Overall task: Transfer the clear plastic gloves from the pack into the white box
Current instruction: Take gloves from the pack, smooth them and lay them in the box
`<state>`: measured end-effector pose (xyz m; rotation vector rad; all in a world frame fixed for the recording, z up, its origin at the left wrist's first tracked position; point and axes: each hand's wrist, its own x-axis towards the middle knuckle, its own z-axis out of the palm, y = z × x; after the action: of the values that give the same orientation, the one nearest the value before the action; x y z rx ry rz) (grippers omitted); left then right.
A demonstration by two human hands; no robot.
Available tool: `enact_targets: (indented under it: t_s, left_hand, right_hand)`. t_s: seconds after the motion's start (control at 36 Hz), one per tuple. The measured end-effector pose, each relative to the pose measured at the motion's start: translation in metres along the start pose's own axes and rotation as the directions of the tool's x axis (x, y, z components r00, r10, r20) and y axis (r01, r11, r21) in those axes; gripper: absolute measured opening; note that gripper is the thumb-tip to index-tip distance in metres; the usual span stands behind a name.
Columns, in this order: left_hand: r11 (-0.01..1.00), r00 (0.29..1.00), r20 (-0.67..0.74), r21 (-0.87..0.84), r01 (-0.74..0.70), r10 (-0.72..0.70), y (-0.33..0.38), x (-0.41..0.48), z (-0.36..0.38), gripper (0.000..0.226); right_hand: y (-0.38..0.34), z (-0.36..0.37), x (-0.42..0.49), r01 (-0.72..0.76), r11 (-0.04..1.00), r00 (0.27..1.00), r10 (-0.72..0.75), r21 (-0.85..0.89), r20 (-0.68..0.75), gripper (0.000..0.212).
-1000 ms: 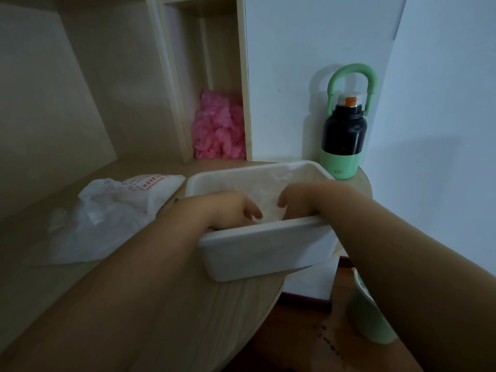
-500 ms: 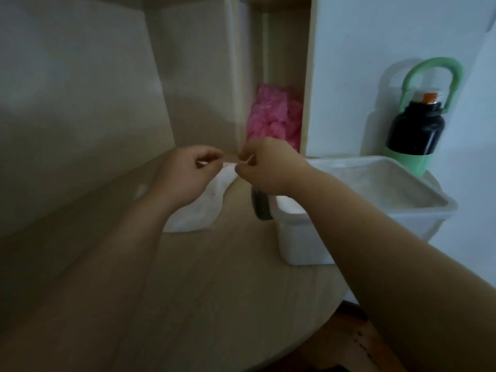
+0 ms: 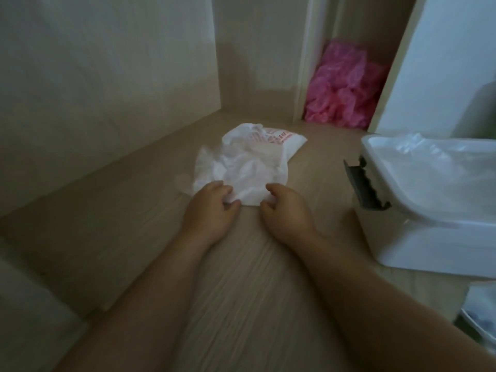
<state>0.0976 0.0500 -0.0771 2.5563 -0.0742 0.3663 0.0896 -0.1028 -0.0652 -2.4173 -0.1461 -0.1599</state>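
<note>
The crumpled white plastic pack with red print lies on the wooden desk, with clear gloves spilling from its near end. My left hand pinches the near left edge of the plastic. My right hand has its fingers curled at the near right edge, touching the plastic. The white box stands to the right with clear plastic gloves lying inside it.
A grey clip-like part hangs on the box's left side. A heap of pink plastic fills a shelf niche at the back. Wooden shelf walls close off the left and rear. Another container's rim shows at the lower right.
Both hands left the white box, moved left to the pack, and now sit lower on the desk at its near edge. The view swung left, so the bottle is out of sight.
</note>
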Motion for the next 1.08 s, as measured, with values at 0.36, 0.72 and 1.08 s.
enact_targets:
  t_s: [0.36,0.72,1.08]
  left_hand:
    - [0.999,0.994,-0.109,0.043,0.010,-0.005,-0.007,0.008,0.010,0.046]
    - [0.825,0.970,-0.155,-0.560,0.070,-0.187,-0.003,-0.001,-0.003,0.019]
    - [0.627,0.932,-0.269,-0.777,-0.060,-0.244,0.000,0.001,-0.006,0.021]
  right_hand:
    - [0.002,0.013,0.005,0.084,0.922,0.996,-0.080,-0.377,0.027,0.043]
    - [0.005,0.006,0.000,0.102,0.972,0.995,-0.102,-0.210,0.008,0.068]
    - [-0.001,0.006,-0.003,0.147,0.917,0.985,-0.101,-0.370,0.141,0.071]
